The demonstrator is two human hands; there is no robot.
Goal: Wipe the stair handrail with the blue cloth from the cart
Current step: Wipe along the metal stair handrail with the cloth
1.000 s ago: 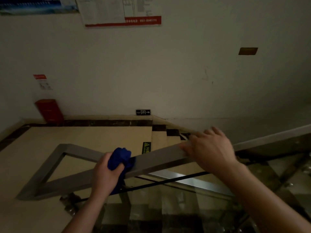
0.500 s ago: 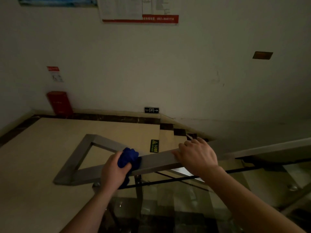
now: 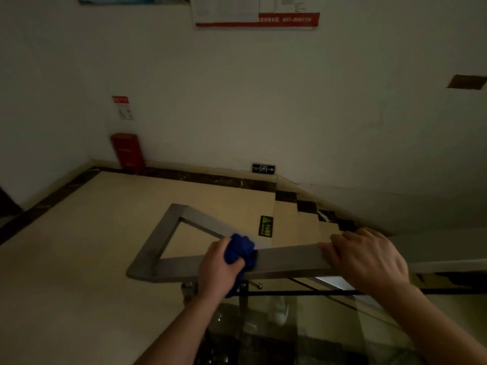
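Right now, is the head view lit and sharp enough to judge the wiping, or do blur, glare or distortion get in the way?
Head view: dim and underexposed, yet the cloth on the rail reads clearly; the poster print is too soft to read; one pale glint sits under the rail; the forearms look stretched toward the bottom edge, as a wide lens does.

Public-building stairwell: tiled landing, exit sign, red extinguisher box.

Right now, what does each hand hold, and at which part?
The left hand grips the bunched blue cloth around its middle and presses it on the handrail. The right hand holds nothing; it rests on the handrail's top.
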